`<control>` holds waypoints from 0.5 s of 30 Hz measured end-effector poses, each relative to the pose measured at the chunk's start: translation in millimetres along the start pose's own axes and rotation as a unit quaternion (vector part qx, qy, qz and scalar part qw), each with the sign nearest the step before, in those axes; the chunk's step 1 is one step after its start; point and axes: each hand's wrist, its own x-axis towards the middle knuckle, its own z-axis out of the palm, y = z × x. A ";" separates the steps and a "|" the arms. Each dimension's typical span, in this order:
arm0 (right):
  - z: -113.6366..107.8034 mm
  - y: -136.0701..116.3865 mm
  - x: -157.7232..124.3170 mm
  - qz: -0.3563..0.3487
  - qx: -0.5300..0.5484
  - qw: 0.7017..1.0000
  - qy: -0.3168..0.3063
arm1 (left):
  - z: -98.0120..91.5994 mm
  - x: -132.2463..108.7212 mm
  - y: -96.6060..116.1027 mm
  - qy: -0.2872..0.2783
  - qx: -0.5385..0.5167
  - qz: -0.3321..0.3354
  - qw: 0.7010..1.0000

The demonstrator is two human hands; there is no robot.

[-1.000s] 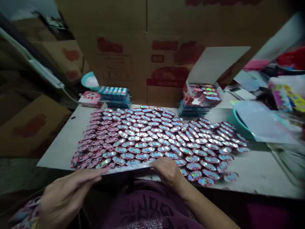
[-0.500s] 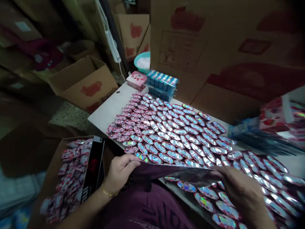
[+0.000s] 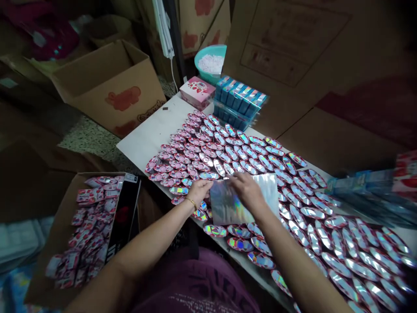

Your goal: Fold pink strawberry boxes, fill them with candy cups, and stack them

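Observation:
A shiny silver holographic sheet (image 3: pixel 224 208) lies flat over part of a dense array of small oval-topped packets (image 3: pixel 250 151). My left hand (image 3: pixel 199 192), with a gold bangle at the wrist, pinches the sheet's upper left corner between thumb and fingers. My right hand (image 3: pixel 246 191) rests across the sheet near its far edge, with slightly bent, somewhat blurred fingers lying on it. Many packets show a silvery oval top with a red rim. Those at the far left show pink tops (image 3: pixel 192 156). The sheet hides the packets beneath it.
The packets stand on a white tabletop (image 3: pixel 143 134). Behind them are a pink strawberry-print box (image 3: pixel 197 91), blue packs in a clear tray (image 3: pixel 239 102) and a teal basin (image 3: pixel 210 61). A carton of pink packets (image 3: pixel 93 226) stands at left, below an open carton (image 3: pixel 110 91).
The sheet, earlier held edge-on near my body, now lies flat on the packets farther forward. My right hand has moved left and forward onto it. The head view has shifted.

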 end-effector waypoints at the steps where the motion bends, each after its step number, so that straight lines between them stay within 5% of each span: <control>1: 10.8 -17.7 8.8 -0.024 0.016 1.000 -0.007 | -2.5 3.5 0.0 -0.006 -0.017 -0.009 1.000; 5: 44.4 -52.8 26.3 -0.051 0.042 0.997 -0.028 | -19.0 20.0 0.0 -0.081 -0.090 -0.061 0.991; 9: 62.1 -55.4 19.5 0.012 0.055 0.998 -0.012 | -35.1 42.1 0.0 -0.167 -0.129 -0.129 0.969; 15: 74.1 -64.0 11.1 0.083 0.025 0.996 0.003 | -42.3 62.9 3.1 -0.221 -0.116 -0.203 0.947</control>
